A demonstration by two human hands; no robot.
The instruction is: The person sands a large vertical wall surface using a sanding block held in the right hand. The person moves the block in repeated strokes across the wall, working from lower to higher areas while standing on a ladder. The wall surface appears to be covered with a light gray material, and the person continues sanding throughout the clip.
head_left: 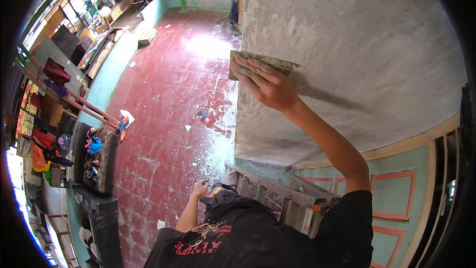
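Note:
My right hand (267, 82) is stretched up against the grey plastered wall (357, 34), near its left edge. Beneath its fingers lies a flat, brownish sheet of sandpaper (286, 64) with print on its back, held against the plaster. A shadow of hand and arm falls across the wall to the right. My left hand (200, 188) hangs low beside my waist, over the floor and apart from the wall. Its fingers look curled, and what they hold, if anything, is too small to make out.
A wooden stepladder (282, 191) stands beneath me, by a green door (391, 196) with orange trim. White dust and flakes lie on the red tiled floor (163, 99) along the wall. Black furniture (99, 218) and a cluttered ledge (101, 164) line the left side.

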